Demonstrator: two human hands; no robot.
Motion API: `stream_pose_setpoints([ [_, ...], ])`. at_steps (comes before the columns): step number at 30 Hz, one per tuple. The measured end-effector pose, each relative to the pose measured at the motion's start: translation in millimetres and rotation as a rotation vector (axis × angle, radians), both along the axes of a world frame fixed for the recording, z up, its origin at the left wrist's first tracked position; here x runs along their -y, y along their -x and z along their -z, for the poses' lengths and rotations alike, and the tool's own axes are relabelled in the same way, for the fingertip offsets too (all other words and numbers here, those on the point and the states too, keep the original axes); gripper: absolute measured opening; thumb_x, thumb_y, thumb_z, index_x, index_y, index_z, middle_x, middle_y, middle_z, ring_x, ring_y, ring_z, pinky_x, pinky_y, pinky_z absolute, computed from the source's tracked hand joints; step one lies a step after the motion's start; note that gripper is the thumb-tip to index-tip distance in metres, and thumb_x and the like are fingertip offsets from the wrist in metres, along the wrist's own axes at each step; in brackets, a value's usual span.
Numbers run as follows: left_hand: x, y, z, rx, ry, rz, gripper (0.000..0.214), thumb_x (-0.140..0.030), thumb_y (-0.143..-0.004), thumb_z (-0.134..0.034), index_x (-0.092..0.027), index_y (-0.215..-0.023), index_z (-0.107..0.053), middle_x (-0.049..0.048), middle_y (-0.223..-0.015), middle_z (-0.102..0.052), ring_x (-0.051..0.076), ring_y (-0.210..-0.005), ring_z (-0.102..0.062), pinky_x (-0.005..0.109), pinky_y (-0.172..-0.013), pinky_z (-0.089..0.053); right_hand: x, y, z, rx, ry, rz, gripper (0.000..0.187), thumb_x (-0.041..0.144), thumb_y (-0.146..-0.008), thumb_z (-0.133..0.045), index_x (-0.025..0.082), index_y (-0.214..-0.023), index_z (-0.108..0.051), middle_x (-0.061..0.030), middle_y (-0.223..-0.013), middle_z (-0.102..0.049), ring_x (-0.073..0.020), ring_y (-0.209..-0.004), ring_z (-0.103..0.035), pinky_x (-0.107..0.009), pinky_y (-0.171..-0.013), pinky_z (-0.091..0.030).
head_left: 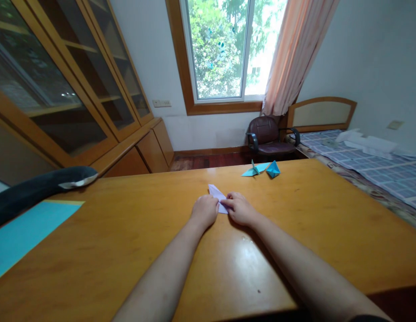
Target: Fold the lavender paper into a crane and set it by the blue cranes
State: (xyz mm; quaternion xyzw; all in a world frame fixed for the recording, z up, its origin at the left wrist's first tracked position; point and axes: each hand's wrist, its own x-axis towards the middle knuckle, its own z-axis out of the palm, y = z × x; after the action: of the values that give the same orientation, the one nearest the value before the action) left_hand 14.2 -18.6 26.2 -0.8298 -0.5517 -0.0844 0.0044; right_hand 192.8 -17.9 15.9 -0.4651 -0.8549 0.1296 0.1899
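Note:
A small folded sheet of pale purple paper lies on the wooden table, a pointed end toward the window. My left hand is closed at its left edge, with the fingertips pressed on the paper. From the right, my right hand holds the paper's other side, thumb and forefinger close to the left fingers. The two hands nearly meet over the paper and hide part of its lower folds. Farther back stand a light teal folded paper crane and a blue folded paper piece.
The wooden table spreads around my hands. At left lie a turquoise sheet and a dark padded object. Beyond the table are a brown armchair, a bed and a glass-fronted cabinet.

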Motion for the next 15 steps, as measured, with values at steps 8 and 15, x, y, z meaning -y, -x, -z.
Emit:
stream_pose_setpoints([
  [8,-3,-6,7.5,0.255,-0.146,0.191,0.020,-0.012,-0.088,-0.047,-0.018,-0.096,-0.064,0.0076,-0.099,-0.062,0.020,-0.098,-0.054,0.033,-0.089,-0.046,-4,0,6.0,-0.068,-0.013,-0.016,0.036,0.014,-0.086,-0.051,0.019,-0.119,-0.061,-0.0082,-0.108,-0.066,-0.0195,-0.097,-0.055,-0.032,-0.091,-0.039],
  [15,-6,-8,12.2,0.277,-0.202,0.236,0.029,-0.016,-0.090,-0.048,-0.019,-0.116,-0.060,0.0078,-0.110,-0.064,0.021,-0.105,-0.055,0.038,-0.096,-0.043,-5,1,9.1,-0.086,-0.046,-0.044,0.027,0.017,-0.089,-0.050,0.020,-0.109,-0.067,-0.0071,-0.108,-0.069,-0.0201,-0.098,-0.056,-0.033,-0.091,-0.038],
])
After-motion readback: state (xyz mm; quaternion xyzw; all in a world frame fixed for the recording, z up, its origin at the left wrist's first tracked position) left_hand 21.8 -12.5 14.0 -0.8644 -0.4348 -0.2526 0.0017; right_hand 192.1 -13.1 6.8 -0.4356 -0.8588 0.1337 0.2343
